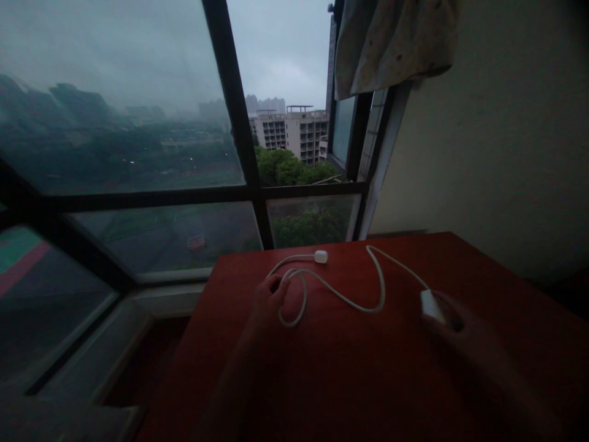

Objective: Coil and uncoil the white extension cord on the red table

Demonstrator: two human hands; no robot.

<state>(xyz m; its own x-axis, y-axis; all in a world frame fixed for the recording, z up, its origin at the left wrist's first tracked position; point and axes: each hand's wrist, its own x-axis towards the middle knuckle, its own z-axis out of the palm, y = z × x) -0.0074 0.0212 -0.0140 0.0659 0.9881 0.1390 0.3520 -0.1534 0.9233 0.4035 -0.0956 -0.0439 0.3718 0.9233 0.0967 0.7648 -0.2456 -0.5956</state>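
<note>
A white cable [350, 299] lies in loose curves on a dark red table [350, 374]. One end carries a small white plug [321, 256] near the table's far edge. My left hand [270, 296] rests on the table with its fingers pinched round a loop of the cable. My right hand [453, 319] is closed on a white block [431, 305] at the cable's other end. The room is dim and both hands look dark.
A large window with a black frame [239, 123] stands beyond the table, with a sill [170, 294] below it to the left. A pale cloth [391, 43] hangs at the top right. A plain wall [497, 141] runs along the table's right side.
</note>
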